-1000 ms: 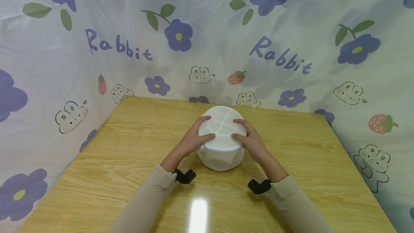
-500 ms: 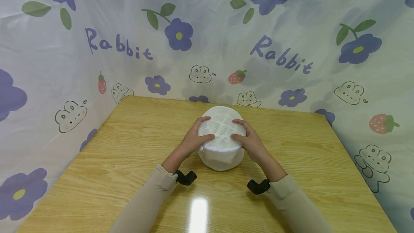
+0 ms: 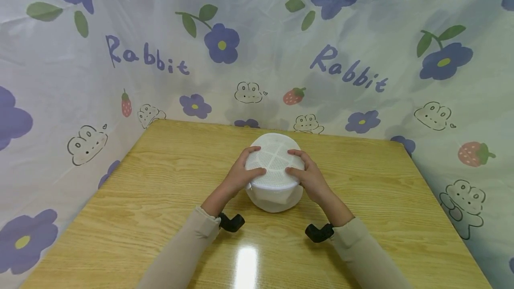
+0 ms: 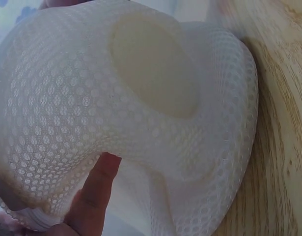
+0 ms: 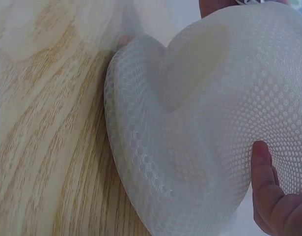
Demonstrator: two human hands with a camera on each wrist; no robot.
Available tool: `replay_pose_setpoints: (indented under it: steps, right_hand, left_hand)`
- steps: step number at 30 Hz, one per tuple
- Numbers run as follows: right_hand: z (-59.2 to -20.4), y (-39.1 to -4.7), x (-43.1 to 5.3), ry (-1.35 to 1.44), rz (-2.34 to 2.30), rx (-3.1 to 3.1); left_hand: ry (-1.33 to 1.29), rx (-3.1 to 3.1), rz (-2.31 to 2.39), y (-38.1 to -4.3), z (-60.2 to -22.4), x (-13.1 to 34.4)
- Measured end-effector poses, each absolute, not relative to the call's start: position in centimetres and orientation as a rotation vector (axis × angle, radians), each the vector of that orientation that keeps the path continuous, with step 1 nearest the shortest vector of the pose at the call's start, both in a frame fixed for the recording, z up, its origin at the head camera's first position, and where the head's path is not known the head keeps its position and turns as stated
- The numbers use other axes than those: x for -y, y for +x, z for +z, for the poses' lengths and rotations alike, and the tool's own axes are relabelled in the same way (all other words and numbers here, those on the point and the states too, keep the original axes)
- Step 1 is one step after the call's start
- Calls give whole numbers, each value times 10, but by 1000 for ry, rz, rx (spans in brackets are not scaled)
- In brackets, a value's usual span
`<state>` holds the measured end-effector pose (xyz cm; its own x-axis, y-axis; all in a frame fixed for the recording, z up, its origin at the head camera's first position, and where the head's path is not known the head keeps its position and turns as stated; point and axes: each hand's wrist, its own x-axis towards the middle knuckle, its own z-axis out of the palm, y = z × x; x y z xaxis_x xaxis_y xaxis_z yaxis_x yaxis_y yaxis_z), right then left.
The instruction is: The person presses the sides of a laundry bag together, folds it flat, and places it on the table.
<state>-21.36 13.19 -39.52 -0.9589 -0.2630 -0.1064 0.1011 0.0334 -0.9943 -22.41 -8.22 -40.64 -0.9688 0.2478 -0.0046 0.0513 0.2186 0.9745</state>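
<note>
A round white mesh laundry bag [image 3: 275, 157] stands on the wooden table, its netted top tilted toward me above a smooth-looking lower part. My left hand [image 3: 241, 172] grips its left side, thumb and fingers spread over the top edge. From the opposite side my right hand [image 3: 312, 177] holds it the same way. In the left wrist view a fingertip [image 4: 109, 164] presses a dent into the netting. A fingertip [image 5: 260, 152] also dents the bag in the right wrist view. A pale oval patch [image 4: 153, 64] shows on the bag's side. The bag's inside is hidden.
The wood-grain table [image 3: 180, 159] extends around the bag on all sides. A white cloth [image 3: 273, 48] printed with flowers and rabbits hangs behind and at both sides. Black wrist mounts [image 3: 232, 222] sit beside the sleeve cuffs.
Both hands keep their hold. The right hand has shifted slightly left, and the bag's top has sunk a little, with its mesh creases moving slightly.
</note>
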Motion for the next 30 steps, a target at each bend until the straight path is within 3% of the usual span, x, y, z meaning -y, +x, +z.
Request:
replay_pose_setpoints:
  steps: [10,30]
  right_hand:
    - [-380,-203,-128,-148,-1981,-2062]
    - [-400,-216,-128,-43,-2056,-1992]
  left_hand:
    - [232,-2314,1890,-224,-410,77]
    - [73,-2301,1913,-225,-410,70]
